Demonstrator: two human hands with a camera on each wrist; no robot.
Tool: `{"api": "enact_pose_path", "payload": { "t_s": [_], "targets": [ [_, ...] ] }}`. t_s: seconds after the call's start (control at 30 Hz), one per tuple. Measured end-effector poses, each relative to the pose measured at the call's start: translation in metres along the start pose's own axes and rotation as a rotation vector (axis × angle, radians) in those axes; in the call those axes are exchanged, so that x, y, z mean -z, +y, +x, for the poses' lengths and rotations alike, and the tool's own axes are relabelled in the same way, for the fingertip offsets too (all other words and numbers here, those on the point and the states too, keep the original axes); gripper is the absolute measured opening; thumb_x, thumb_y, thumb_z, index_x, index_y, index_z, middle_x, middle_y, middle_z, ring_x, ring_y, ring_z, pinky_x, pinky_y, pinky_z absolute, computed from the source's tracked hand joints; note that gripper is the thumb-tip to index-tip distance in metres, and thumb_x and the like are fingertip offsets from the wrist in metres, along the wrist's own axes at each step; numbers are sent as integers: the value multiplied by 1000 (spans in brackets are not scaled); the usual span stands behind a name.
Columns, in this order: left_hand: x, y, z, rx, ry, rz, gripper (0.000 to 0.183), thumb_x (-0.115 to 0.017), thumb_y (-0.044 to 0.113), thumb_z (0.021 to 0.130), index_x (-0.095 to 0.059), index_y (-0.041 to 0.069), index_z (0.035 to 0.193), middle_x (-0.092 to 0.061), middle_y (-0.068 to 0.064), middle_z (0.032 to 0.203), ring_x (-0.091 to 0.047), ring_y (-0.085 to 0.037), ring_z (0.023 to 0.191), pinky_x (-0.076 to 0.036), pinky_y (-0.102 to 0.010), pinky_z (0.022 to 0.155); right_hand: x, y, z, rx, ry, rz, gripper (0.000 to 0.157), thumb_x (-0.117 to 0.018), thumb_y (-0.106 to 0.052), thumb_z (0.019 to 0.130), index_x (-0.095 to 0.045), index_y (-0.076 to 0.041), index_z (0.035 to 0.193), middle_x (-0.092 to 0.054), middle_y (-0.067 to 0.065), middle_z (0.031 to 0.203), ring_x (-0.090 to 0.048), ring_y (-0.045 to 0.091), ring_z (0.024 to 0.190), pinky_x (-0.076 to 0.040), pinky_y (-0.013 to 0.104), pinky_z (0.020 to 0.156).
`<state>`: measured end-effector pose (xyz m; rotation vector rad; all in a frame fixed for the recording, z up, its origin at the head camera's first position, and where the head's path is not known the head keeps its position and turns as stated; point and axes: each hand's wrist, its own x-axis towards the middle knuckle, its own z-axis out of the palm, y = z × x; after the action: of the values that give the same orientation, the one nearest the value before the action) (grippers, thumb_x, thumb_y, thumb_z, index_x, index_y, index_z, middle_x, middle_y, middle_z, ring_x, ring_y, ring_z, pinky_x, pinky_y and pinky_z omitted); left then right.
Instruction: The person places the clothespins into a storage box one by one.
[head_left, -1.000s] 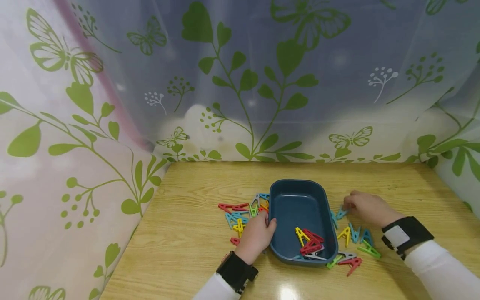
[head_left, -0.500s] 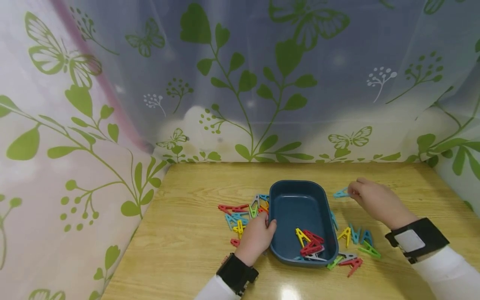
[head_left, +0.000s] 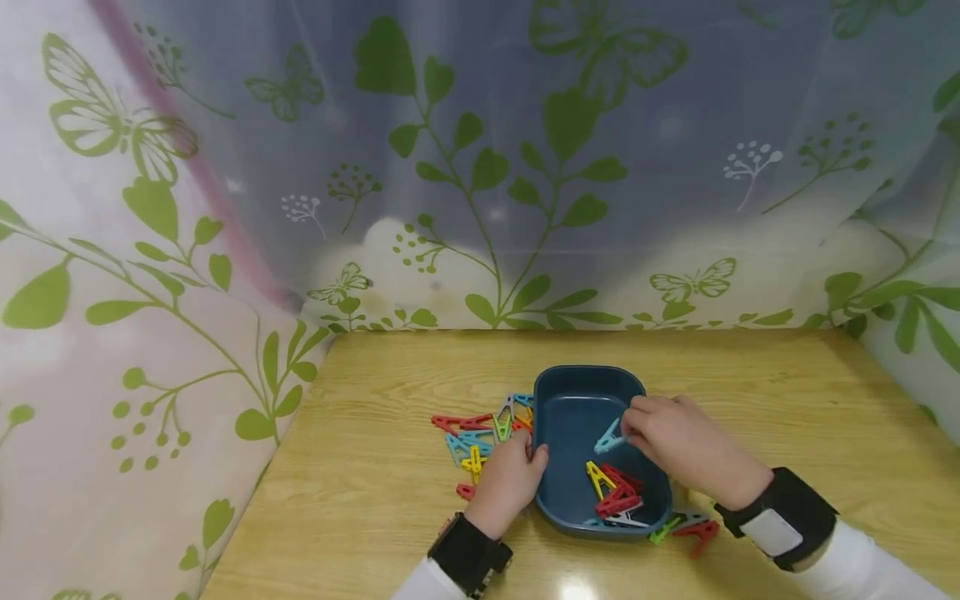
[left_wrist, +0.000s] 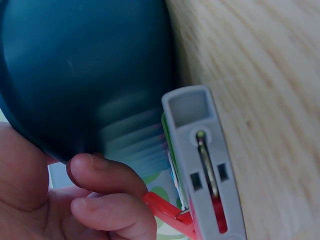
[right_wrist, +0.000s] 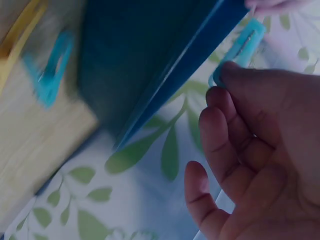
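A dark blue rectangular basin [head_left: 573, 517] stands on the wooden table. My left hand [head_left: 510, 479] grips its left rim, thumb on the inner side and fingers outside, as the left wrist view also shows. Over the basin's right side, my right hand [head_left: 686, 446] pinches a light blue clothespin [head_left: 609, 437] between thumb and forefinger; the right wrist view shows this clothespin [right_wrist: 244, 44] above the rim. Inside the basin lie a yellow clothespin [head_left: 598, 479], red clothespins [head_left: 621, 500] and a whitish one [head_left: 626, 518] at the near end.
Left of the basin lie several clothespins, among them red [head_left: 461, 422], blue [head_left: 468, 444] and yellow [head_left: 474, 461] ones. At its near right corner are a green clothespin [head_left: 664, 530] and a red one [head_left: 701, 533]. A leaf-patterned curtain [head_left: 480, 167] hangs behind the table [head_left: 360, 500].
My right hand has lifted the light blue clothespin off the table right of the basin and carried it left over the basin. The left hand keeps its hold on the rim.
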<state>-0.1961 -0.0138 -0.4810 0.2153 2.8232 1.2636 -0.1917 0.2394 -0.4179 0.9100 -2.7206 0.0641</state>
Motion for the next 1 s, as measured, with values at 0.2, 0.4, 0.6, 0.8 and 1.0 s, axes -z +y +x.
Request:
{"api": "enact_pose_path", "payload": {
  "t_s": [0.2,0.4,0.6,0.8,1.0],
  "targets": [
    [0,-1,-2,0,3,-7,31,-64,24,103,-49,11,78,-38,2,62,-42,-13,51,-29,-24,49,-8,-25,0,85,-45,10,17,-83,-20,87,-67,-24,82,-50,-13,79,-49,7,72,-45,34,69],
    [0,-1,-2,2,3,-5,31,-63,24,103,-49,11,79,-39,2,63,-42,-13,51,-29,-24,49,-13,-33,-2,150,-71,36,21,-82,-17,87,-66,-26,78,-48,-15,76,-43,3,69,-34,28,67],
    [0,-2,0,11,-1,1,31,-63,25,103,-49,12,78,-39,2,62,-43,-13,51,-29,-24,49,-15,-36,-1,165,-110,64,17,-83,-16,86,-70,-26,80,-53,-15,76,-50,4,71,-38,29,67],
    [0,-2,1,14,-10,3,32,-63,26,103,-50,12,78,-40,2,62,-44,-14,50,-30,-24,49,-17,-39,0,158,-158,83,14,-82,-17,87,-73,-25,82,-57,-15,78,-56,5,74,-44,32,70],
    [0,-1,1,1,-4,12,32,-63,25,103,-49,12,78,-39,2,63,-42,-14,50,-28,-24,49,-16,-38,-1,174,-152,111,11,-82,-19,87,-75,-27,85,-58,-16,80,-58,6,76,-42,32,70]
  ]
}}
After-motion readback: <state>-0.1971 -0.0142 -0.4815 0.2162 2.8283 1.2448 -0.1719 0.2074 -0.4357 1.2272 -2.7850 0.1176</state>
